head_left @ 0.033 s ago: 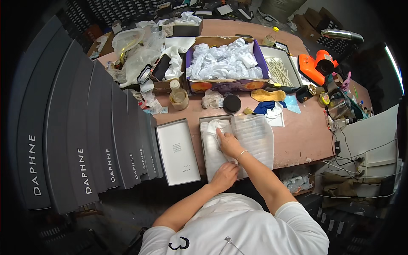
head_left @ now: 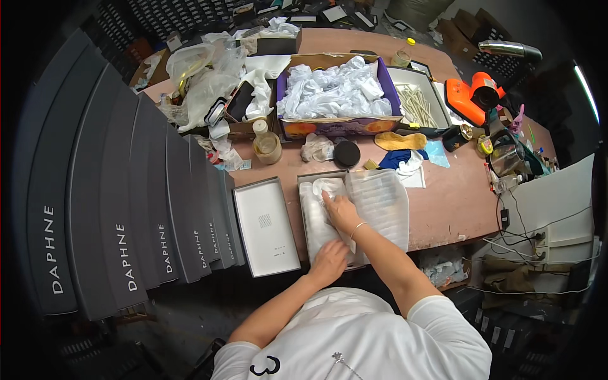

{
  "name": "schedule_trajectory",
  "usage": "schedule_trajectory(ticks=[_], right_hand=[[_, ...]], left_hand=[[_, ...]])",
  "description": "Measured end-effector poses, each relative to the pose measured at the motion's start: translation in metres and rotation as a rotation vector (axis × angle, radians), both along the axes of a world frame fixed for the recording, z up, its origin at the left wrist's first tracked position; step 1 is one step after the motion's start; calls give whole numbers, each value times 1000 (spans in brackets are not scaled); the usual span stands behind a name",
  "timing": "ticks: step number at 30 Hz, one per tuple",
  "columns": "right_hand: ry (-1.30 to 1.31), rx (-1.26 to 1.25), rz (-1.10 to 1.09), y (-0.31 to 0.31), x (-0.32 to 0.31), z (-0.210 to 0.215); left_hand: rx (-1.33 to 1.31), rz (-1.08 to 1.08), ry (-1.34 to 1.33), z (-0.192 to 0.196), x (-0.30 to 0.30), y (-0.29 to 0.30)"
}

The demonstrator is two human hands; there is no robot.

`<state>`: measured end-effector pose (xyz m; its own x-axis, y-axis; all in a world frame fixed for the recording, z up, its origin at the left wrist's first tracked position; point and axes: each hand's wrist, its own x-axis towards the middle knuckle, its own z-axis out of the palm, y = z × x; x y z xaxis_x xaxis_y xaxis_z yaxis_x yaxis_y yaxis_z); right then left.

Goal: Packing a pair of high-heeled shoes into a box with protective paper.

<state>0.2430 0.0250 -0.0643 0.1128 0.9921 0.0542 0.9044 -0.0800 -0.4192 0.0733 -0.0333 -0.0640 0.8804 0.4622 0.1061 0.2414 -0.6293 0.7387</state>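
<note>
An open shoe box (head_left: 302,209) lies at the table's near edge, with white wrapping paper (head_left: 316,231) around bundled contents inside it. What the paper covers is hidden. My right hand (head_left: 343,214) rests on the paper near the far end, index finger stretched out and pressing on it. At the box's near right side, my left hand (head_left: 329,261) has its fingers gathered on the paper's edge. A translucent ribbed padding sheet (head_left: 383,212) spreads out over the box's right side, under my right wrist.
A white-lined box lid (head_left: 263,221) lies left of the box, beside tall stacks of dark shoe boxes (head_left: 114,190). Behind are a purple carton (head_left: 339,130) of crumpled paper, a round black tin (head_left: 346,154), a glue jar (head_left: 268,149) and a yellow insole (head_left: 400,140).
My left hand has shifted slightly to the left and away from me along the paper. My right hand stays in nearly the same place.
</note>
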Motion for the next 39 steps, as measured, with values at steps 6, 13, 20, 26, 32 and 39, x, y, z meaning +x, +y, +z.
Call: schedule_trajectory(ticks=[6,13,20,26,32,39], right_hand=[[97,158,-47,-10,29,66],[0,37,-400,-119,164,33],[71,-50,-244,-88,115,84],[324,-40,248,-73,-35,56],[249,130,450,-53,-117,25],[226,-36,-93,-75,-63,-19]], left_hand=[[154,105,301,18,-9,7],[69,213,96,-2,-2,9],[-649,832,-450,17,-64,-6],[-1003,799,-458,40,-111,-3],[-813,1031,-253,35,-90,47],[-915,1021,-402,9,-101,59]])
